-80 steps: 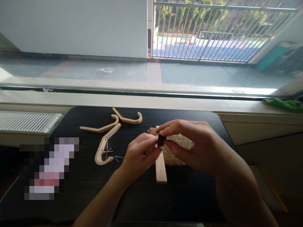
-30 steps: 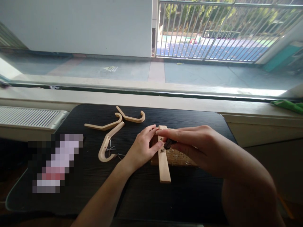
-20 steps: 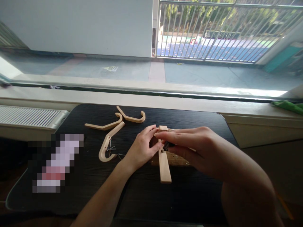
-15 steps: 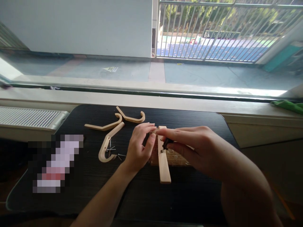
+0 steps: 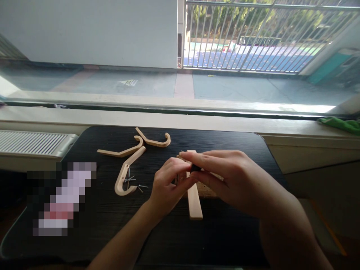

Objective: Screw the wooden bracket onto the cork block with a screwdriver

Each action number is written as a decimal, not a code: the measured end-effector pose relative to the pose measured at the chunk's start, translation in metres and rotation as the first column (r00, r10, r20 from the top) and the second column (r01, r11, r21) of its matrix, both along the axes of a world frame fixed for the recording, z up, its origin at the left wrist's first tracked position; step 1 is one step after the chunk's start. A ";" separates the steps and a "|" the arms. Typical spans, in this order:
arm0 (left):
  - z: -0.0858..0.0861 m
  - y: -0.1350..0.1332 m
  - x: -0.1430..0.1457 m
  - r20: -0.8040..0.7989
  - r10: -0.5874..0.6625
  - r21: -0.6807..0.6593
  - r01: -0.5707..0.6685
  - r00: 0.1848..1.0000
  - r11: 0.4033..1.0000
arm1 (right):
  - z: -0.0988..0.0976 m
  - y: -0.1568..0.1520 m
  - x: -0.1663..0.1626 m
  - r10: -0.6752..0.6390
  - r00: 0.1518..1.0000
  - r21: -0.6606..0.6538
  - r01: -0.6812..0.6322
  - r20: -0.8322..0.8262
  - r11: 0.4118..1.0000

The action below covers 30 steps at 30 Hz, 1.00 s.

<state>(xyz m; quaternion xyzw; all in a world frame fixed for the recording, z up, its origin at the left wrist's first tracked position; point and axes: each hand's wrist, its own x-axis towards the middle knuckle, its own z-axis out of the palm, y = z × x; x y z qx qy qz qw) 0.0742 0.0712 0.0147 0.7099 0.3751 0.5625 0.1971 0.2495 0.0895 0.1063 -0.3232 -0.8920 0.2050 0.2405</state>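
Note:
A flat pale wooden strip [image 5: 194, 204] lies across a brown block [image 5: 208, 190] wrapped in clear plastic. Above the strip, my right hand [image 5: 225, 170] pinches a small dark tool [image 5: 195, 168] with a black body; its lower end is hidden behind the fingers. My left hand [image 5: 168, 183] reaches in from the left, thumb and forefinger drawn together right beside the tool. What sits between those left fingertips is hidden. Left of my hands rests a hook-shaped wooden piece [image 5: 121, 180] with drilled holes, and several metal screws [image 5: 130, 179] lie inside its curve.
Two more wooden hooks, one on the left [image 5: 119, 153] and one farther back [image 5: 154, 142], lie toward the black table's [image 5: 225, 236] far side. A blurred pinkish item [image 5: 67, 195] is at the left. Beyond are a white radiator [image 5: 36, 142], a window sill [image 5: 152, 118] and a green cloth [image 5: 341, 125].
My left hand has moved from the block's left side to the tool, its thumb and forefinger closing there. My right hand stays over the strip. The view has shifted slightly.

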 end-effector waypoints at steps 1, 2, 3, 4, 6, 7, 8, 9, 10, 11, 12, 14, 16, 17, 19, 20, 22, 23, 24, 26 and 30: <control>0.001 0.000 0.000 0.003 0.002 -0.015 -0.002 1.000 1.000 | 0.000 0.000 0.000 -0.005 1.000 0.001 0.005 0.003 1.000; 0.001 -0.001 0.001 0.003 0.005 -0.030 -0.005 1.000 1.000 | 0.000 0.000 0.001 -0.011 1.000 0.002 0.011 0.012 1.000; 0.002 -0.001 0.001 0.002 0.007 -0.046 -0.007 1.000 0.999 | 0.000 0.000 0.002 -0.011 1.000 0.002 0.011 0.024 1.000; 0.002 -0.001 0.001 0.001 0.006 -0.060 -0.006 1.000 0.998 | 0.000 0.000 0.003 -0.007 0.999 0.005 0.007 0.033 1.000; 0.002 0.000 0.001 -0.001 -0.001 -0.079 0.001 1.000 0.997 | 0.002 0.000 0.005 0.008 1.000 0.020 -0.008 0.015 1.000; 0.001 0.000 0.001 -0.003 -0.006 -0.083 0.006 1.000 0.997 | 0.003 0.001 0.005 0.018 1.000 0.030 -0.017 -0.017 0.999; 0.001 0.000 0.001 -0.004 -0.011 -0.077 0.011 1.000 0.997 | 0.004 0.001 0.006 0.029 0.998 0.037 -0.026 -0.060 0.999; 0.000 0.000 0.001 -0.004 -0.012 -0.064 0.012 1.000 0.998 | 0.005 0.001 0.006 0.040 0.994 0.033 -0.036 -0.103 0.999; -0.001 0.000 0.001 -0.004 -0.008 -0.050 0.008 1.000 0.999 | 0.006 0.002 0.006 0.058 0.990 0.021 -0.056 -0.131 0.998; -0.001 0.000 0.001 -0.006 -0.004 -0.041 0.003 1.000 0.999 | 0.007 0.002 0.006 0.084 0.986 0.010 -0.083 -0.144 0.996; -0.001 0.000 0.001 -0.009 -0.001 -0.035 0.000 1.000 0.999 | 0.007 0.003 0.006 0.089 0.984 0.003 -0.089 -0.154 0.996; -0.002 0.000 0.001 -0.015 -0.007 -0.035 0.006 1.000 0.999 | 0.007 0.004 0.006 0.096 0.982 0.004 -0.096 -0.163 0.995; -0.001 -0.001 0.001 -0.011 -0.029 -0.054 0.028 1.000 0.998 | 0.007 0.005 0.006 0.092 0.982 0.013 -0.091 -0.167 0.996; 0.000 -0.001 0.001 -0.005 -0.042 -0.071 0.042 0.999 0.997 | 0.007 0.005 0.006 0.087 0.982 0.015 -0.085 -0.166 0.996; 0.002 -0.001 0.002 0.010 -0.065 -0.109 0.066 0.998 0.992 | 0.006 0.006 0.007 0.067 0.984 0.011 -0.066 -0.165 0.998; 0.002 -0.001 0.002 0.016 -0.074 -0.124 0.076 0.997 0.989 | 0.006 0.006 0.007 0.057 0.985 0.006 -0.056 -0.163 0.998; 0.003 -0.001 0.002 0.023 -0.085 -0.130 0.087 0.996 0.988 | 0.006 0.006 0.007 0.042 0.986 0.005 -0.042 -0.162 0.999; 0.003 -0.001 0.002 0.022 -0.086 -0.126 0.088 0.996 0.988 | 0.006 0.006 0.007 0.037 0.986 0.006 -0.037 -0.162 0.999; 0.003 -0.001 0.002 0.018 -0.085 -0.122 0.086 0.996 0.989 | 0.007 0.005 0.007 0.033 0.986 0.006 -0.033 -0.162 0.999; 0.003 -0.001 0.001 0.002 -0.078 -0.118 0.077 0.997 0.990 | 0.008 0.004 0.007 0.030 0.987 0.004 -0.029 -0.156 1.000; 0.005 -0.001 0.000 -0.029 -0.086 -0.140 0.081 0.996 0.987 | 0.010 0.002 0.009 0.057 0.990 0.014 -0.056 -0.125 0.998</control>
